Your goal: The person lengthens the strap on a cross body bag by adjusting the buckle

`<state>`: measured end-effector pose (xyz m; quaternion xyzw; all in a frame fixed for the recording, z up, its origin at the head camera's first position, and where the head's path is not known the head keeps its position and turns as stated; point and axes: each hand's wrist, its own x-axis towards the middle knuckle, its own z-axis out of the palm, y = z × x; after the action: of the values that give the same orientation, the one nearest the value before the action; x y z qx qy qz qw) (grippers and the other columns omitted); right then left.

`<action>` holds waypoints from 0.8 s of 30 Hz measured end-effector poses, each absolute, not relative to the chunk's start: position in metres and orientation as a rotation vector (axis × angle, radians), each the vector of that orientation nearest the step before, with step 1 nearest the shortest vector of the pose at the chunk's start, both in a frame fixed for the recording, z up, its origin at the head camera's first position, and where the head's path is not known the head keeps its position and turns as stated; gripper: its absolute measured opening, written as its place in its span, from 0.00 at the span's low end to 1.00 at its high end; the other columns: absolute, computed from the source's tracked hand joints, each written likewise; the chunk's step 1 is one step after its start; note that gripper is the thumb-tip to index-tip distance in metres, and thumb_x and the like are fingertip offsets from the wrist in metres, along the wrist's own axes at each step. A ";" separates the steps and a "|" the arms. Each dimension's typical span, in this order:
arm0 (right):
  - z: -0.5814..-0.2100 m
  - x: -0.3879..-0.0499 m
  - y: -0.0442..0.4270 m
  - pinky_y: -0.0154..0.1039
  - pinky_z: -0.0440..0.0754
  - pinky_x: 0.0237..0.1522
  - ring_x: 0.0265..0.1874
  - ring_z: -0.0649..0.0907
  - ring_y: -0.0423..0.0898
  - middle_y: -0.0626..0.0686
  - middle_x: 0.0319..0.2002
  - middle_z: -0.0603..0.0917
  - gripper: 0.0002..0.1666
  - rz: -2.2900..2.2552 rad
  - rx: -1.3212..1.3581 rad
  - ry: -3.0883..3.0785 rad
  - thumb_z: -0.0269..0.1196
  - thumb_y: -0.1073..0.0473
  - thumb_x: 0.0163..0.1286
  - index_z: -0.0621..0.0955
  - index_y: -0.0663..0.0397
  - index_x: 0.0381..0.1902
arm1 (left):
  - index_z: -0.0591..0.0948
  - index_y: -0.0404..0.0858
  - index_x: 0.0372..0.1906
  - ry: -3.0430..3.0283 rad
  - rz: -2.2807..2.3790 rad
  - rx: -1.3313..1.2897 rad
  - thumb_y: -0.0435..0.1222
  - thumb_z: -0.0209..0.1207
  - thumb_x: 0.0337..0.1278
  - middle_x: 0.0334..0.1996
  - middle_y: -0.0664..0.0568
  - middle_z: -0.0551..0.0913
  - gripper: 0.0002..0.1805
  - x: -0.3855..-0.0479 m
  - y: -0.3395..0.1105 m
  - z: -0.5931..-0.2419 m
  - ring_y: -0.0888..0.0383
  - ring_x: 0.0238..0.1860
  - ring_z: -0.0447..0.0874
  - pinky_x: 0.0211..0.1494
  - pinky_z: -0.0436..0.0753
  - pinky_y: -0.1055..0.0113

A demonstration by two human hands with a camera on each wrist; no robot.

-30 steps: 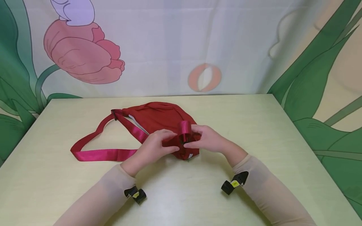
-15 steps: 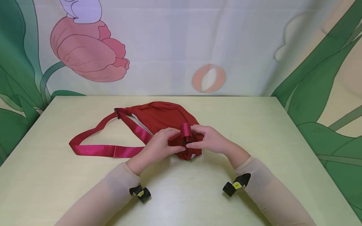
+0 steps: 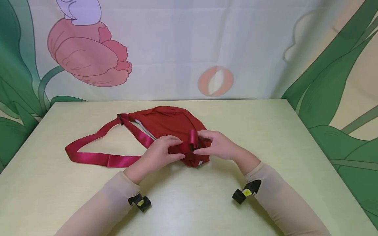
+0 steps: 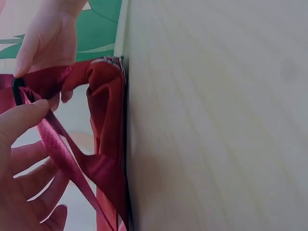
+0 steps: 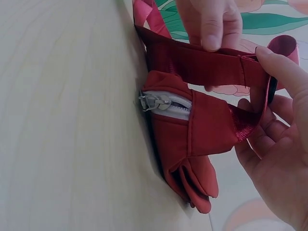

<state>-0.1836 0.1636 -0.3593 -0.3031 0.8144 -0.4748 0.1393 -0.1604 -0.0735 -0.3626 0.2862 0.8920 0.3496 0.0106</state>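
A red waist bag [image 3: 169, 123] lies on the table, its strap [image 3: 88, 159] looped out to the left. My right hand [image 3: 220, 146] holds the black strap slider [image 5: 273, 89] at the bag's right end, thumb on one side and fingers on the other. A short curl of strap [image 3: 193, 138] stands up from that slider. Just left of it, my left hand [image 3: 159, 151] pinches the strap between thumb and fingers. The right wrist view shows the bag's white zipper [image 5: 173, 103] with a metal pull [image 5: 156, 102] near the table.
The pale wooden table [image 3: 189, 203] ends at the back against a printed curtain [image 3: 165, 49] with flowers and leaves. A second black buckle [image 3: 120, 119] sits on the strap at the bag's left end. Small cameras are worn on both wrists.
My left hand has shifted right, then back left, with the strap. The curl above the slider looks smaller, and the strap loop reaches farther left. My right hand stays nearly in place.
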 end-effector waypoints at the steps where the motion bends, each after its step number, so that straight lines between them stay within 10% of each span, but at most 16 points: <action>1: -0.359 -0.183 0.164 0.40 0.79 0.44 0.44 0.79 0.46 0.49 0.44 0.81 0.27 -1.371 -0.876 2.355 0.69 0.58 0.58 0.76 0.55 0.56 | 0.82 0.36 0.50 2.795 1.057 0.896 0.40 0.69 0.47 0.46 0.49 0.81 0.23 -0.161 -0.075 -0.363 0.52 0.48 0.76 0.51 0.76 0.59; 24: -0.359 -0.182 0.163 0.40 0.78 0.45 0.46 0.77 0.44 0.47 0.48 0.80 0.30 -1.340 -0.886 2.380 0.69 0.56 0.58 0.75 0.54 0.58 | 0.81 0.38 0.51 2.831 1.048 0.914 0.42 0.68 0.48 0.47 0.50 0.80 0.23 -0.158 -0.071 -0.361 0.54 0.50 0.76 0.53 0.76 0.60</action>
<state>-0.1820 0.1635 -0.3585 -0.3057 0.8213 -0.4623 0.1350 -0.1581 -0.0706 -0.3607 0.2899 0.8975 0.3323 -0.0065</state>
